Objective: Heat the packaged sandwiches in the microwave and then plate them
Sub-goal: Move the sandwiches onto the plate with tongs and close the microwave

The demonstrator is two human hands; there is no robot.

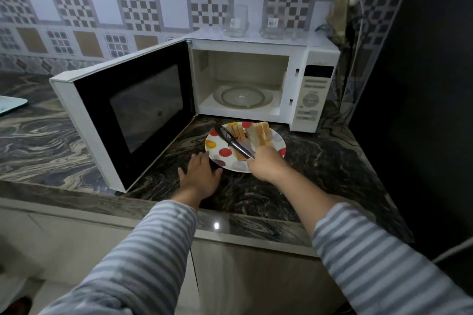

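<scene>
Both hands work: right hand (266, 161) grips tongs (234, 143), fingers hidden; left hand (201, 174) seemingly flat.

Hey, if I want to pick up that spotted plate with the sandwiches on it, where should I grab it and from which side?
Probably by the near-left rim of the spotted plate, coming from the front, where the left hand already rests flat beside it. That rim is bare, while the sandwiches and tongs in the right hand fill the middle and right. The open microwave door crowds the left side.

Right hand (266, 161) holds tongs (234, 141) over sandwiches (261, 135) on plate (217, 153).
</scene>
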